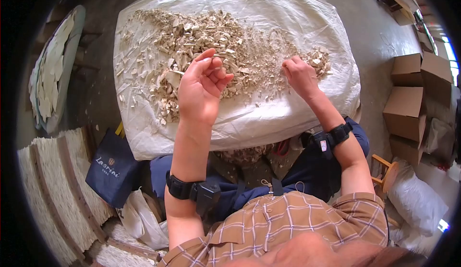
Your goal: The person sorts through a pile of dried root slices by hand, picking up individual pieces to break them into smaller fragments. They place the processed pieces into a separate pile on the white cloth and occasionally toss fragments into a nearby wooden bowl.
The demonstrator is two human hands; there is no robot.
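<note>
My left hand point(203, 84) is above the heap of pale, flaky chips point(197, 34), palm turned up. Its fingers are loosely curled and apart, and the palm looks bare. A small whitish spot shows near the fingertips, too small to name. My right hand point(300, 76) is closed in a pinch with its back upward, beside a smaller pile of chips point(319, 61). Whatever lies between its fingertips is hidden. Between both hands, finer crumbs point(266, 56) are spread thinly over the white sheet point(254, 135) covering the table.
Another table point(55, 70) at the left bears large pale flakes. A dark blue bag point(113, 168) stands by the near left corner. Cardboard boxes point(406, 106), a wooden stool point(384, 173) and a white plastic sack point(415, 195) are at the right.
</note>
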